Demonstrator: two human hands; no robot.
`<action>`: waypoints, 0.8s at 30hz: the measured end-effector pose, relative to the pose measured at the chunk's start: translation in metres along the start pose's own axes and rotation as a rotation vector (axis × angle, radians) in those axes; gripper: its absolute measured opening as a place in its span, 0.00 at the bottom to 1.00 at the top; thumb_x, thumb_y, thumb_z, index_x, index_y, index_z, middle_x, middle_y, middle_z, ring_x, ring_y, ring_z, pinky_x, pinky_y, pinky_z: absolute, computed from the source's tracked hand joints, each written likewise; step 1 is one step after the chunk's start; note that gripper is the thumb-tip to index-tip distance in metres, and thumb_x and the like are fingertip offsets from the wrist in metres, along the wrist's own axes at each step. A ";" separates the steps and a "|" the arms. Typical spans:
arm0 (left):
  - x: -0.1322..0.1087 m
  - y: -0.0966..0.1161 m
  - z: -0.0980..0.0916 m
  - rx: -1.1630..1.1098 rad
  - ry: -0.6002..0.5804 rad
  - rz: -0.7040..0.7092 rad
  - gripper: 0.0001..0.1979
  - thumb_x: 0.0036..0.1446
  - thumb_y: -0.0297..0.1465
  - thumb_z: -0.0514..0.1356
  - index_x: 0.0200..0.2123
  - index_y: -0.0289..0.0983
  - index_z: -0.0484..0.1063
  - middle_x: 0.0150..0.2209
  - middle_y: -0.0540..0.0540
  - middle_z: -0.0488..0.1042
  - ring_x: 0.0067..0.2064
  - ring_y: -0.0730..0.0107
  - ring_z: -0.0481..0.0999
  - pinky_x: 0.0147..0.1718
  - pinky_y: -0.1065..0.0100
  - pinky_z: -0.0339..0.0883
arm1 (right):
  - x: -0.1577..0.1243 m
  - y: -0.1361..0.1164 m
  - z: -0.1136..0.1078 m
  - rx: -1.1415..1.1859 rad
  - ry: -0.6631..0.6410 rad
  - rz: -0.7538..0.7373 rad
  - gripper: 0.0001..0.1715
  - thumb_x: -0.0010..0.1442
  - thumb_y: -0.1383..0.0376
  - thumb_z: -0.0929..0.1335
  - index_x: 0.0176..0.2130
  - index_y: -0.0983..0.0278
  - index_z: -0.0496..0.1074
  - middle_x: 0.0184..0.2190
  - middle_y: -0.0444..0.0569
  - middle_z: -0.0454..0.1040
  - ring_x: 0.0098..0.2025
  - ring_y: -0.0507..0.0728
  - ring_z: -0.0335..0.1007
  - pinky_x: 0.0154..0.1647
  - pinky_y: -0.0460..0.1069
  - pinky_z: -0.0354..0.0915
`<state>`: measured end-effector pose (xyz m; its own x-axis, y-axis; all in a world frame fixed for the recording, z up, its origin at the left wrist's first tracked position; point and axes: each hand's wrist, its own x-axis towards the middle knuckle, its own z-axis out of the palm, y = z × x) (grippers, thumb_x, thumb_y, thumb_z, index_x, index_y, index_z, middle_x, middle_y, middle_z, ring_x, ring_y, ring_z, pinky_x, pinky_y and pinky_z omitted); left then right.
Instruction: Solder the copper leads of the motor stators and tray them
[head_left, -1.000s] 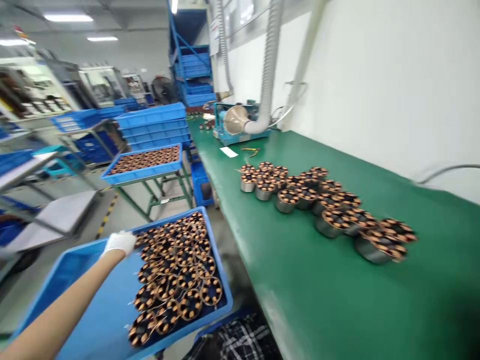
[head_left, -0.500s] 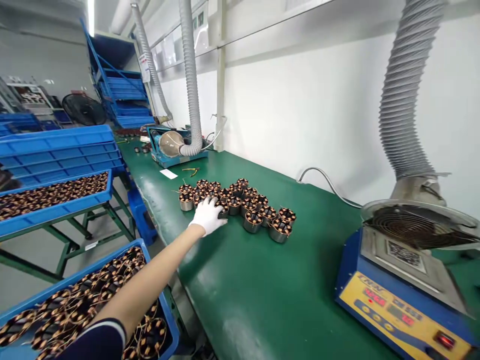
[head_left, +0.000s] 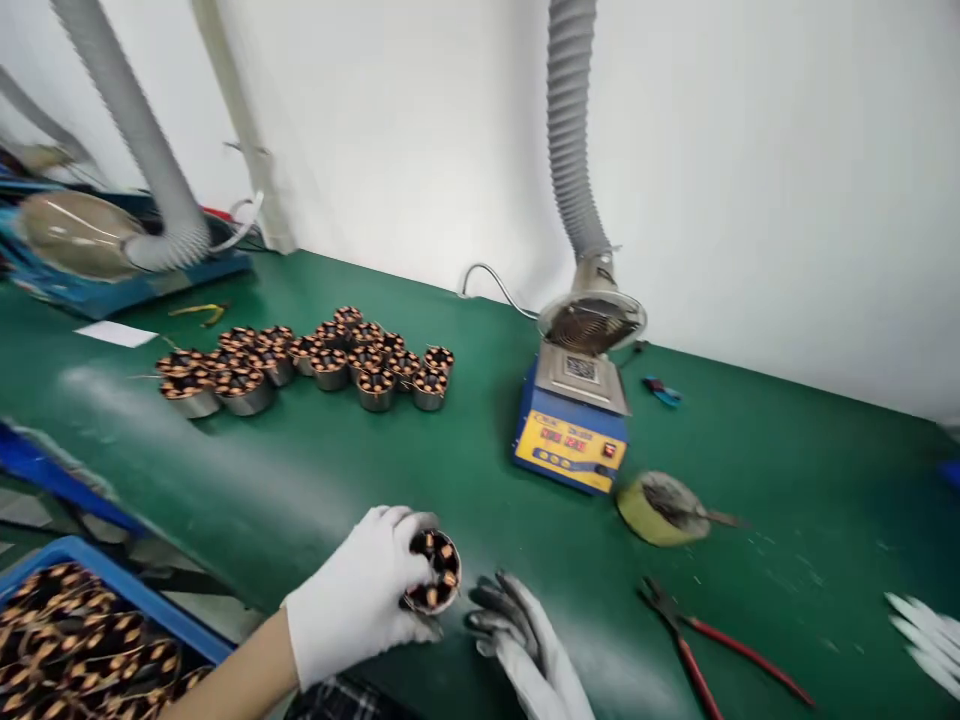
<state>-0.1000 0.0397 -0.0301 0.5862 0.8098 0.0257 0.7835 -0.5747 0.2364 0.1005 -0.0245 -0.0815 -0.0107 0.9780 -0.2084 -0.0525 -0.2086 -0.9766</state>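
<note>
My left hand [head_left: 364, 590], in a white glove, grips a motor stator [head_left: 442, 582] with copper windings and a steel outer ring, held tilted over the bench. Its fingers wrap round the ring, and the windings face up and to the right. My right hand [head_left: 529, 650], in a white glove with dark grey fingers, is just right of the stator, apart from it. Nothing is in it, and its fingers are partly spread. Further back, a group of stators [head_left: 330, 368] stands on the green bench [head_left: 330, 470].
A blue-and-yellow heated unit [head_left: 571, 440] sits below an extraction hose [head_left: 574, 130]. Nearby are a yellow round tin [head_left: 649, 515] with a tool in it and red-handled pliers [head_left: 694, 640]. At the right edge is a white glove [head_left: 930, 635]. A blue crate [head_left: 112, 570] of stators stands lower left.
My left hand has come away from the group of stators towards me, now with a stator in it. The view has swung right, and my right hand has come into sight.
</note>
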 end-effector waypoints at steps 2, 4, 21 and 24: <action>0.004 0.022 0.020 -0.059 0.159 0.177 0.20 0.40 0.50 0.65 0.32 0.42 0.73 0.52 0.40 0.70 0.52 0.46 0.68 0.45 0.49 0.67 | 0.003 -0.012 -0.008 0.118 -0.067 0.098 0.25 0.55 0.53 0.68 0.49 0.61 0.66 0.45 0.53 0.73 0.46 0.60 0.69 0.47 0.53 0.64; 0.010 0.041 0.037 -0.129 0.319 0.270 0.19 0.41 0.47 0.65 0.31 0.40 0.72 0.50 0.40 0.72 0.52 0.48 0.69 0.45 0.52 0.69 | 0.003 -0.024 -0.019 0.065 -0.127 0.147 0.21 0.54 0.52 0.68 0.42 0.62 0.69 0.41 0.51 0.73 0.44 0.59 0.69 0.46 0.52 0.63; 0.021 0.071 0.052 -0.216 0.484 0.216 0.05 0.44 0.32 0.62 0.23 0.38 0.69 0.36 0.42 0.79 0.36 0.60 0.77 0.30 0.63 0.76 | -0.001 -0.093 -0.096 -0.393 0.487 0.039 0.24 0.53 0.48 0.65 0.19 0.60 0.58 0.13 0.39 0.58 0.17 0.50 0.55 0.21 0.46 0.57; 0.020 0.074 0.051 -0.165 0.480 0.179 0.09 0.41 0.35 0.66 0.23 0.37 0.70 0.37 0.41 0.79 0.36 0.57 0.77 0.31 0.61 0.77 | -0.009 -0.075 -0.109 -0.581 0.394 0.073 0.22 0.54 0.48 0.64 0.22 0.62 0.64 0.18 0.43 0.65 0.22 0.52 0.60 0.25 0.47 0.58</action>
<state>-0.0201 0.0073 -0.0617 0.5170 0.6862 0.5117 0.6146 -0.7137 0.3361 0.2132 -0.0179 -0.0124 0.3739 0.9115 -0.1713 0.4771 -0.3474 -0.8073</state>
